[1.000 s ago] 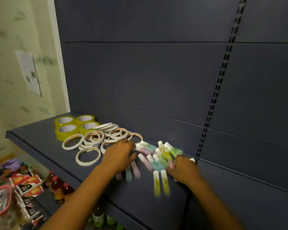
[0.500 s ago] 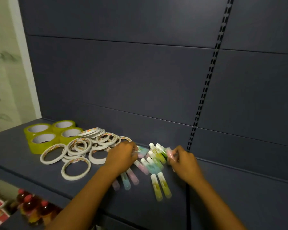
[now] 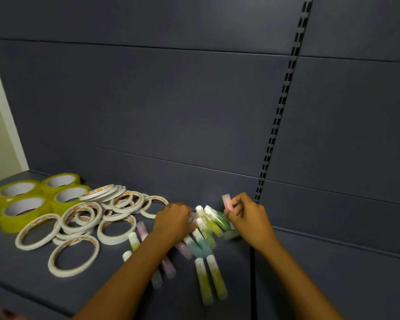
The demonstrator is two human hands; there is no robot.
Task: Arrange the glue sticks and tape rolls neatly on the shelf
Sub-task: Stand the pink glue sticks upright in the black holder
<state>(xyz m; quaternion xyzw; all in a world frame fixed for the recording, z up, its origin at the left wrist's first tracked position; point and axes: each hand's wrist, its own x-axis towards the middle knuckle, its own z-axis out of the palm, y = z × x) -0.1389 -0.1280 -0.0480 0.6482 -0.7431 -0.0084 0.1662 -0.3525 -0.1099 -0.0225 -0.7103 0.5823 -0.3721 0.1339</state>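
While two yellow-green glue sticks (image 3: pixel 210 278) lie side by side nearest me on the dark shelf (image 3: pixel 102 294), my left hand (image 3: pixel 174 221) curls down over the jumbled glue stick pile (image 3: pixel 204 229); whether it grips one I cannot tell. Just right of the pile, my right hand (image 3: pixel 249 219) pinches a pink glue stick (image 3: pixel 227 201), tilted upright. Off to the left sprawl the white tape rings (image 3: pixel 95 218), and beyond them four yellow tape rolls (image 3: pixel 36 197) sit touching, near the back panel (image 3: pixel 171 112).
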